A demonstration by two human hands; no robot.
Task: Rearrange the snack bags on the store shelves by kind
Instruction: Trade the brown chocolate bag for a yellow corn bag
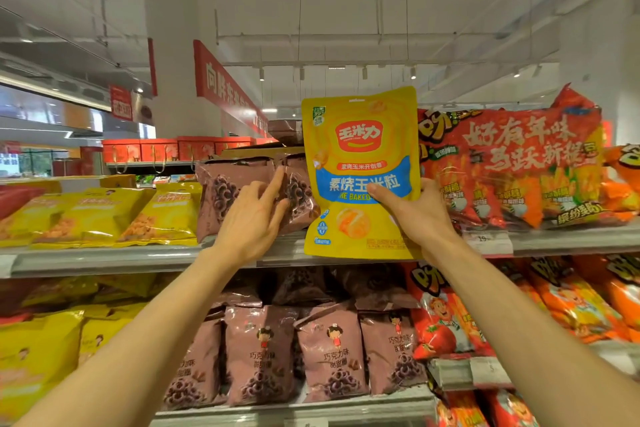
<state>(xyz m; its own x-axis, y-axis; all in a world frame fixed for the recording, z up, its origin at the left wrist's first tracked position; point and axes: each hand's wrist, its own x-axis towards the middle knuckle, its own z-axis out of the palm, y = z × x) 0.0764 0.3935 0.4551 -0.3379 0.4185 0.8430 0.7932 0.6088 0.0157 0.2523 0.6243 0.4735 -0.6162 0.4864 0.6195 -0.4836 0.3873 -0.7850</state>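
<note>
My right hand (pixel 414 211) holds a yellow corn snack bag (pixel 360 149) with a blue band upright in front of the top shelf (pixel 104 262), thumb on its front. My left hand (pixel 254 215) is spread open with its fingertips touching the brown chocolate ring bags (pixel 228 191) that stand on the top shelf just left of the yellow bag. More brown chocolate ring bags (pixel 329 350) fill the shelf below.
Yellow snack bags (pixel 100 215) lie on the top shelf at left, with more yellow bags (pixel 38 357) below them. Large red and orange multipacks (pixel 519 166) fill the top shelf at right, with red strawberry bags (pixel 446 315) beneath. Red signs hang behind.
</note>
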